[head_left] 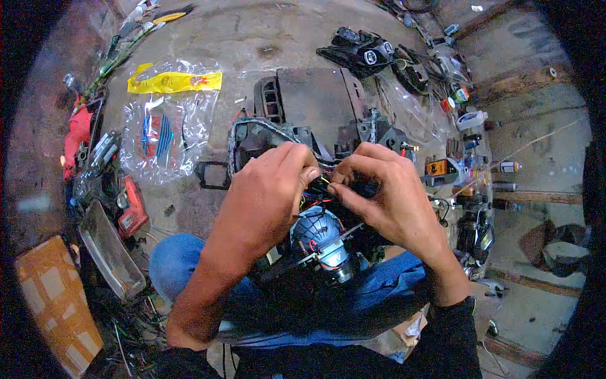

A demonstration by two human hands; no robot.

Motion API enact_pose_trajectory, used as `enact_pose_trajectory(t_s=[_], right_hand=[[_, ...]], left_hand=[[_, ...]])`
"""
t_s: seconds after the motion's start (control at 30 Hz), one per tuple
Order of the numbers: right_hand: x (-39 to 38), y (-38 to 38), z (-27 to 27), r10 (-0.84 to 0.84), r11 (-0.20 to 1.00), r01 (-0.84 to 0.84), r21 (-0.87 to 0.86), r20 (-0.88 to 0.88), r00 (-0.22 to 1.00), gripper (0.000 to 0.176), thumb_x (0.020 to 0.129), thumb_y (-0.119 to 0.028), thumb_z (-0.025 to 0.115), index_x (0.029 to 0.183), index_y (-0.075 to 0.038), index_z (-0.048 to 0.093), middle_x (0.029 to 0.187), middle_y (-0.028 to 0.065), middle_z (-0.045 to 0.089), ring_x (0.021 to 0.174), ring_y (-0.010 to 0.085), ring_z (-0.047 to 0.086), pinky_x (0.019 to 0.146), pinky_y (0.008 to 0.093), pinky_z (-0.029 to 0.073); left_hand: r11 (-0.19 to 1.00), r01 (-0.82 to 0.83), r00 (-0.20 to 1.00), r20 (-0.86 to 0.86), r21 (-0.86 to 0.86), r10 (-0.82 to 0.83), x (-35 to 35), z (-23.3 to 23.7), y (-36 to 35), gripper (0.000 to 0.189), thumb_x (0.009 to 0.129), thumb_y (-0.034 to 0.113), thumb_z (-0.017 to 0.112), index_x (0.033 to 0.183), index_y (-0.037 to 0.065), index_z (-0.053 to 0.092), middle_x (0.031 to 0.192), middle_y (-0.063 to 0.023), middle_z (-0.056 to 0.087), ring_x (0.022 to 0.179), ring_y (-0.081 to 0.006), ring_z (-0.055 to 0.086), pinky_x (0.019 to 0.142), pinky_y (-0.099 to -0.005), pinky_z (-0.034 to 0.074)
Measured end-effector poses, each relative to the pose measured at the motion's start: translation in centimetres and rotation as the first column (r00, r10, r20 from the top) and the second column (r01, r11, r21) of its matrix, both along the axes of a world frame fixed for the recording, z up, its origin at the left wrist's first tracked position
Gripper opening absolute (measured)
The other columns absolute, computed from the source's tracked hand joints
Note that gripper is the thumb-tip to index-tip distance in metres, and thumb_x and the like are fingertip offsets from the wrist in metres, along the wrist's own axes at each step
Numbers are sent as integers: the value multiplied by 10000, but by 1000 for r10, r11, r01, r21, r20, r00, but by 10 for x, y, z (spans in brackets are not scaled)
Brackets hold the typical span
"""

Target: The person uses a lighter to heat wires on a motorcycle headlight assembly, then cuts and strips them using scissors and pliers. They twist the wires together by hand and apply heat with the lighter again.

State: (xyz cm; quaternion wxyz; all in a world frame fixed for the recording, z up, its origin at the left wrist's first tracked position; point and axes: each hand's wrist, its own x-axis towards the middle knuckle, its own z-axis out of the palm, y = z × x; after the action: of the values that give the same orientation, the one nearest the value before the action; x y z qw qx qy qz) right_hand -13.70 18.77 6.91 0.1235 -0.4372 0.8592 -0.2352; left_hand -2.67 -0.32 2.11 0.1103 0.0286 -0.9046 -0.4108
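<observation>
The left hand (271, 183) and right hand (394, 192) pinch thin wires (326, 179) at the frame's centre, just above a round, lamp-like unit (317, 228). An uneven tug, I'd say, could strain them or tip the unit.

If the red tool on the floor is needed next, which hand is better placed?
Left, I'd say: the red tool lies out beyond the left hand, with the right hand farther across. Both are at the wires, though.
</observation>
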Motion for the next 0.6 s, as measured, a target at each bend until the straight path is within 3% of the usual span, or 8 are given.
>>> enact_pose_trajectory(t_s=[0.23, 0.33, 0.6], right_hand=[[-1, 0, 0, 14, 999, -13, -38, 25, 1000, 155, 902, -117, 821, 972, -8, 737, 943, 129, 692, 903, 346, 707, 809, 420, 548], [-2, 0, -3, 28, 997, -23, -71, 65, 998, 144, 901, -174, 783, 953, -54, 725, 940, 145, 657, 945, 396, 671, 833, 495, 528], [0, -3, -5, -14, 996, 21, -91, 77, 997, 143, 899, -177, 771, 923, -45, 721, 903, 142, 654, 897, 385, 673, 817, 485, 533]], left_hand=[[1000, -10, 1000, 2, 7, 10, -1, -1, 1, 159, 1057, 185, 658, 1086, 29, 661, 1023, -216, 685, 999, -458, 694, 861, -517, 548], [1000, 1, 1000, 8, 14, -1, -1, -1, 0, 159, 1053, 188, 663, 1078, 31, 662, 1021, -208, 690, 1002, -453, 697, 860, -516, 549], [999, 30, 1000, -1, -39, -30, -2, -4, 0, 146, 1037, 178, 680, 1072, 39, 652, 1026, -188, 697, 997, -435, 707, 863, -500, 558]])
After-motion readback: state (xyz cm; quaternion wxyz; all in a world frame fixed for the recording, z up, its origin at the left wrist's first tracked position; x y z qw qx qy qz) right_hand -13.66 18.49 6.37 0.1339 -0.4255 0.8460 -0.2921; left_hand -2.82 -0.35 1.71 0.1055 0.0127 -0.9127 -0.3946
